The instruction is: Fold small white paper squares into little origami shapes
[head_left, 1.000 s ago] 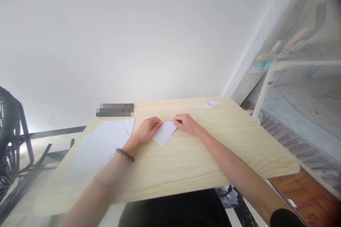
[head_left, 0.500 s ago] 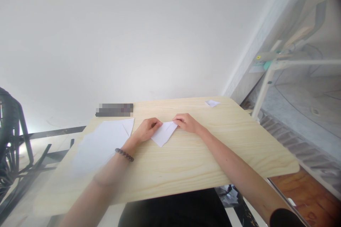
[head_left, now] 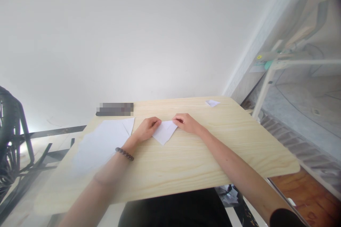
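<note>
Between my two hands is a folded piece of white paper (head_left: 163, 134), its lower corner pointing toward me. My left hand (head_left: 147, 128) pinches the paper's upper left corner between thumb and fingers; a dark bead bracelet is on that wrist. At the upper right corner, my right hand (head_left: 186, 122) has a similar pinch on it. White paper sheets (head_left: 103, 142) lie to the left, partly behind my left forearm. A small folded paper (head_left: 212, 103) rests near the table's far right corner.
The light wooden table (head_left: 202, 163) stands against a white wall. A blurred-out dark object (head_left: 115, 109) is at its back left edge. A black chair or rack (head_left: 16, 124) stands at the far left. A white metal frame (head_left: 263, 92) rises beyond the right side.
The folded paper's lower corner has shifted slightly up and to the right. Both hands keep their hold at the same corners, nearly unmoved.
</note>
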Tool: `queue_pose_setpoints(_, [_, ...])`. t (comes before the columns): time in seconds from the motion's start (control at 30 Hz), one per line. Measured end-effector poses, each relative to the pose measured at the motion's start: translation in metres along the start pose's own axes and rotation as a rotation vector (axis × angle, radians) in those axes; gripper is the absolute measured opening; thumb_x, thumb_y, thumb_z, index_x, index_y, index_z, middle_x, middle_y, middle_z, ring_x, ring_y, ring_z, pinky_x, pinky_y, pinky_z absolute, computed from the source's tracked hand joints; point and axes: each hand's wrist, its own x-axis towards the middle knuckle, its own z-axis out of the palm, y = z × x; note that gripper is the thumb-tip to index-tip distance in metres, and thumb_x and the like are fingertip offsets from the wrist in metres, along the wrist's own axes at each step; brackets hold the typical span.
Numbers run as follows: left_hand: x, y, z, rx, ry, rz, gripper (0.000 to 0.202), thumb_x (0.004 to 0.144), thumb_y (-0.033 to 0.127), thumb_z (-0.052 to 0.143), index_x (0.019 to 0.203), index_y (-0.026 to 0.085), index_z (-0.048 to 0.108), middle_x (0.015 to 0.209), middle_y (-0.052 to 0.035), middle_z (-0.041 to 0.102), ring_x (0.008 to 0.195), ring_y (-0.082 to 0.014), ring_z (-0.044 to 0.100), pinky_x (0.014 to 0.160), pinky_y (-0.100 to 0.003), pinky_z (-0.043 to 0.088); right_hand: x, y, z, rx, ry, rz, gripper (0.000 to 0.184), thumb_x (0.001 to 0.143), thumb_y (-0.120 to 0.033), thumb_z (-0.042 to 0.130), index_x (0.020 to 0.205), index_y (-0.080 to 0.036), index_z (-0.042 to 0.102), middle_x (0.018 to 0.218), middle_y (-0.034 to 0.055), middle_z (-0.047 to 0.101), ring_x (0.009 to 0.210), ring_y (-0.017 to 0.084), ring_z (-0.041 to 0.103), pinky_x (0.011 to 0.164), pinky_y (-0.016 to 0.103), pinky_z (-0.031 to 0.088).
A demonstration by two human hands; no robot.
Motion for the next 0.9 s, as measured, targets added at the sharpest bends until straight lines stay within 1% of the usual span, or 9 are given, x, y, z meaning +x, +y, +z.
queue_pose_setpoints(0.1, [0.0002, 0.0003, -0.0003, -0.006, -0.026, -0.011, 0.033, 0.083, 0.037, 0.034, 0.080, 0.014, 0.057, 0.069, -0.0028, 0.057, 0.060, -0.0129, 0.049, 0.052, -0.023, 0.037, 0.0002, -0.0012, -0.0002, -0.028, 0.028, -0.025, 0.017, 0.078, -0.019, 0.042, 0.074, -0.015, 0.058, 0.073, 0.0013, 0.057, 0.063, 0.009, 0.047, 0.058, 0.020, 0.035])
queue_pose_setpoints(0.23, [-0.0002, 0.0014, 0.0002, -0.019, -0.015, -0.016, 0.033, 0.082, 0.037, 0.034, 0.079, 0.013, 0.056, 0.067, -0.0023, 0.055, 0.059, -0.0124, 0.047, 0.050, -0.022, 0.036, 0.0001, 0.0007, -0.0010, -0.060, 0.065, -0.036, 0.016, 0.078, -0.019, 0.043, 0.072, -0.015, 0.057, 0.071, 0.0013, 0.055, 0.062, 0.009, 0.046, 0.058, 0.021, 0.034])
queue_pose_setpoints(0.37, [-0.0009, 0.0006, 0.0008, -0.024, 0.008, -0.018, 0.032, 0.082, 0.037, 0.035, 0.080, 0.013, 0.056, 0.070, -0.0029, 0.056, 0.060, -0.0125, 0.047, 0.051, -0.022, 0.036, -0.0005, 0.0033, -0.0015, -0.059, 0.060, -0.021, 0.015, 0.077, -0.019, 0.044, 0.070, -0.015, 0.057, 0.069, 0.0006, 0.054, 0.060, 0.009, 0.045, 0.057, 0.021, 0.034])
queue_pose_setpoints(0.57, [-0.0005, -0.0017, 0.0004, -0.030, -0.011, 0.009, 0.030, 0.081, 0.032, 0.035, 0.085, 0.014, 0.058, 0.078, -0.0050, 0.060, 0.065, -0.0138, 0.051, 0.055, -0.023, 0.039, 0.0003, 0.0027, -0.0017, -0.039, 0.042, -0.012, 0.015, 0.076, -0.019, 0.044, 0.070, -0.015, 0.057, 0.069, 0.0006, 0.054, 0.060, 0.009, 0.045, 0.056, 0.021, 0.034])
queue_pose_setpoints(0.77, [-0.0005, -0.0042, 0.0013, -0.043, -0.010, -0.004, 0.029, 0.080, 0.033, 0.036, 0.084, 0.014, 0.058, 0.074, -0.0031, 0.059, 0.062, -0.0130, 0.051, 0.053, -0.023, 0.038, -0.0002, 0.0032, -0.0021, -0.035, 0.052, -0.020, 0.015, 0.077, -0.019, 0.043, 0.070, -0.015, 0.055, 0.069, 0.0004, 0.054, 0.060, 0.008, 0.044, 0.057, 0.021, 0.034])
queue_pose_setpoints(0.9, [-0.0009, -0.0052, 0.0023, -0.107, 0.043, -0.017, 0.029, 0.082, 0.033, 0.034, 0.097, 0.015, 0.052, 0.072, -0.0012, 0.058, 0.057, -0.0110, 0.048, 0.049, -0.021, 0.036, -0.0007, 0.0032, -0.0021, -0.042, 0.069, -0.025, 0.016, 0.078, -0.019, 0.042, 0.070, -0.015, 0.054, 0.070, 0.0007, 0.053, 0.060, 0.008, 0.044, 0.057, 0.021, 0.034])
